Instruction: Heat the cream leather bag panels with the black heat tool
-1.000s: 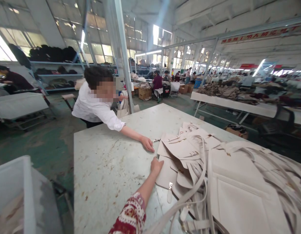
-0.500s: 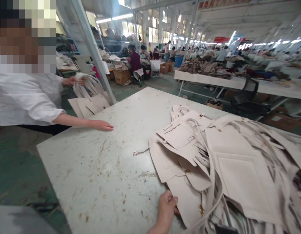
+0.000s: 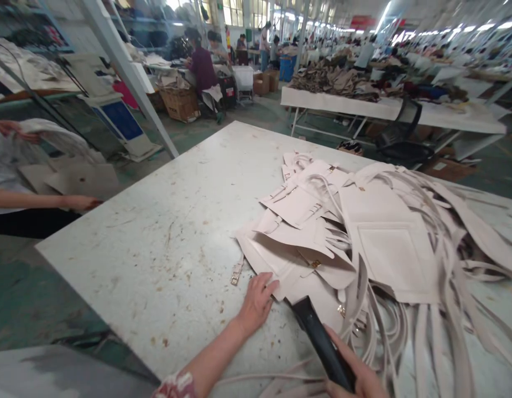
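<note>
Head view looks down on a large pale work table (image 3: 168, 221), scuffed and spotted, with a wide heap of cream bag panels (image 3: 322, 232) and long loose straps (image 3: 447, 287) spread over its right half. At the left edge a co-worker's hand (image 3: 79, 203) rests on the table corner beside more flat pieces. The panels look thin, light and limp rather than stiff, likely smooth-faced and apt to slide over one another, so a flat press near an edge or a pinch at a corner seems the safest hold; the trailing straps could snag if a piece were dragged. The left hand (image 3: 256, 301) lies flat, fingers spread, pressing the near edge of the lowest panel (image 3: 276, 271) against the table, not closed round anything. The right hand (image 3: 358, 378) is wrapped round a black handle (image 3: 318, 337) whose tip points at that same panel. A small strap with a metal buckle (image 3: 236, 272) lies just beside the left fingertips.
</note>
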